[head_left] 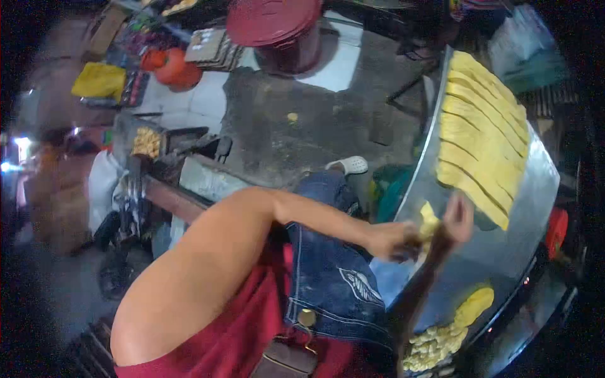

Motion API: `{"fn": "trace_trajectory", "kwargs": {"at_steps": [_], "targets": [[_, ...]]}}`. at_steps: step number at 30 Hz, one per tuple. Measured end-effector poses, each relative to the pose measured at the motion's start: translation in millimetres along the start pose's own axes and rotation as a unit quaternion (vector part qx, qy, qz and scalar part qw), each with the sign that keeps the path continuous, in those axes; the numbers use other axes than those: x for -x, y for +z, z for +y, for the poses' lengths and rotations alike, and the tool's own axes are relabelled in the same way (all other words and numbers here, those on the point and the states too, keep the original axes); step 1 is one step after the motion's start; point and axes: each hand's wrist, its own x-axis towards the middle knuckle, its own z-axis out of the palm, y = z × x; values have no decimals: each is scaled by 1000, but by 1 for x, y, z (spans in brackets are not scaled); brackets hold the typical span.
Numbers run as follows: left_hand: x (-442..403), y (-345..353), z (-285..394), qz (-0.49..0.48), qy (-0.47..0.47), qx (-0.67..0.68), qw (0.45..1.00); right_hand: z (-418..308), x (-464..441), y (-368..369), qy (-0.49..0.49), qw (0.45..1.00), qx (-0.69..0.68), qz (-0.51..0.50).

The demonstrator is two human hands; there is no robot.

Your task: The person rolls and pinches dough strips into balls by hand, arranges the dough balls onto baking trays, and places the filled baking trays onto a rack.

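A yellow dough sheet [482,135], cut into strips by several long slits, lies on a metal tray [485,268]. My left hand [391,240] is closed with curled fingers beside a small yellow dough piece [429,219], which seems to be in its grip. Close by on the right, my right hand [459,219] is smeared by motion near the lower edge of the sheet. Its fingers cannot be made out. At the tray's near end sit a pile of small dough pieces [438,346] and a flat yellow dough piece [476,305].
On the floor beyond stands a red lidded bucket [274,28]. Egg trays [214,49], an orange-red bag [171,68] and a yellow packet [99,82] are at the upper left. A container of small tan pieces [147,142] lies left. A plastic bag [526,50] sits upper right.
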Motion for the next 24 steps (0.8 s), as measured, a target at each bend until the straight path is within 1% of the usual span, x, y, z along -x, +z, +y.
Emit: {"fn": "trace_trajectory", "kwargs": {"at_steps": [1,2,4,5,6,7,8,9,10,11,12,13,14,15,16,17,18,19,20,21,22,23,24], "targets": [[17,-21,26,0,38,-221,975,-41,-27,15,-7,995,5,-100],[33,-40,46,-2,75,-433,898,-78,-49,33,-21,980,14,-196],[78,-67,43,105,36,-387,915,-106,-81,76,-166,961,62,-215],[98,-84,50,164,-22,-403,900,-106,-93,92,-175,957,63,-222],[115,-105,47,246,-57,-398,882,-99,-108,112,-225,945,130,-199],[133,-127,44,319,-91,-336,881,-89,-122,133,-273,926,195,-174],[152,-150,34,372,-137,-326,858,-75,-134,148,-285,904,267,-174],[170,-172,26,452,-159,-241,844,-93,-143,150,-239,894,293,-241],[190,-200,9,501,-196,-260,802,-69,-154,163,-296,887,293,-198],[205,-229,10,502,-293,-298,757,-85,-158,170,-209,880,368,-217],[226,-256,-5,540,-296,-262,743,-88,-161,174,-201,896,329,-220],[248,-276,-31,573,-305,-223,728,-90,-159,180,-207,895,332,-217],[270,-300,-62,571,-314,-208,729,-78,-157,187,-261,870,369,-196],[293,-323,-99,592,-361,-221,686,-63,-154,191,-336,819,422,-197],[309,-348,-125,610,-408,-235,637,-69,-152,196,-356,791,447,-217],[324,-373,-142,609,-420,-222,635,-78,-150,200,-306,785,463,-275],[338,-396,-159,584,-484,-202,620,-62,-151,202,-347,788,455,-225],[352,-416,-178,552,-546,-181,603,-70,-150,206,-330,822,406,-225],[369,-438,-200,541,-535,-153,630,-58,-151,199,-267,856,359,-258],[385,-463,-221,534,-519,-127,656,-50,-155,190,-290,835,374,-281],[395,-484,-238,534,-488,-153,673,-51,-159,182,-260,817,408,-312],[405,-501,-254,534,-457,-178,688,-50,-164,182,-259,806,423,-324],[410,-519,-261,523,-490,-213,664,-48,-163,187,-262,802,423,-329]]}}
